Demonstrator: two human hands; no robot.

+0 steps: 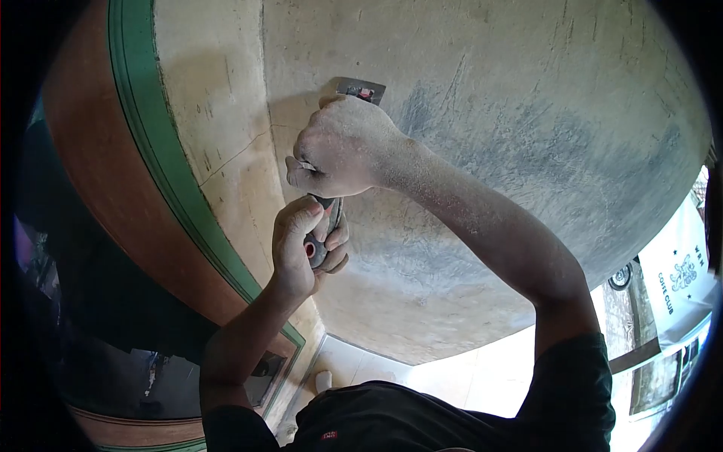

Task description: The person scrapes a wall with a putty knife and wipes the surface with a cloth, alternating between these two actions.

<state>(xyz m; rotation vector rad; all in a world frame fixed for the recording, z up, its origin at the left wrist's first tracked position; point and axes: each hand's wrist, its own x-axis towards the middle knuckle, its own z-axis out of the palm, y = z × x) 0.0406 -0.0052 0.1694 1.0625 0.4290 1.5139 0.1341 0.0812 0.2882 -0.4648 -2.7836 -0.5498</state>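
Note:
My right hand [343, 143], coated in pale dust, is closed around a scraper whose flat metal blade [363, 89] shows just above the knuckles, close to the plastered wall [482, 98]. Directly below, my left hand [307, 239] is wrapped round a second tool with a black and red handle [315, 248]. Its upper end reaches up to the underside of my right hand, and its tip is hidden there. Grey, scratched patches mark the wall to the right of my hands.
A green and brown frame [177, 173] with dark glass curves down the left. The wall corner runs beside my hands, with a thin crack. Light floor tiles [361, 365] lie below. A white banner [681, 275] and a wheel [620, 276] are at the right.

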